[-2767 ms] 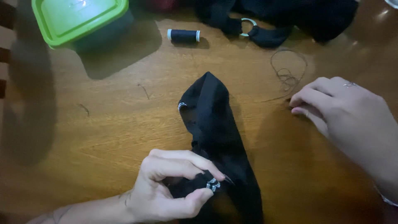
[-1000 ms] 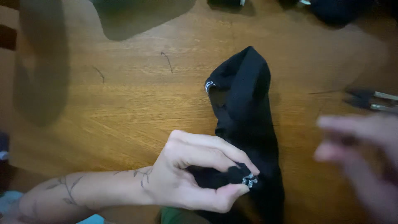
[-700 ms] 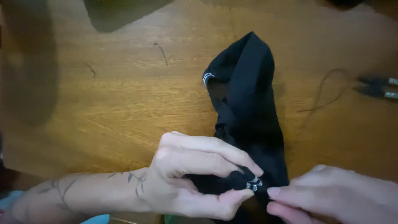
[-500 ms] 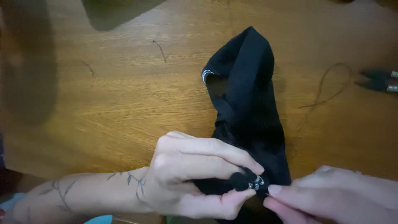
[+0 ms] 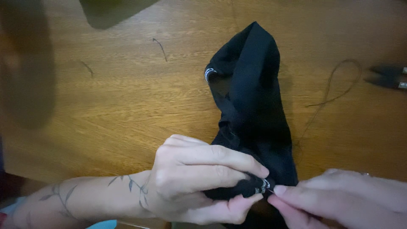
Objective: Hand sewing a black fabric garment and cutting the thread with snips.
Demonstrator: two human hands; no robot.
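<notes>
Your left hand (image 5: 199, 182) pinched the black garment (image 5: 254, 114) at its metal clasp (image 5: 263, 185), steadying it while your right hand (image 5: 339, 199) gripped a needle there

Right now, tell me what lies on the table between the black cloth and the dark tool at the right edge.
In the head view, a loop of dark thread lies on the wooden table between the black cloth and the dark tool; otherwise bare wood.

- My wooden table (image 5: 106, 110) carries everything here.
- My black fabric (image 5: 254, 101) lies on it.
- Dark thread (image 5: 335, 85) loops beside that.
- Small scissors (image 5: 388, 77) rest near my right edge.
</notes>
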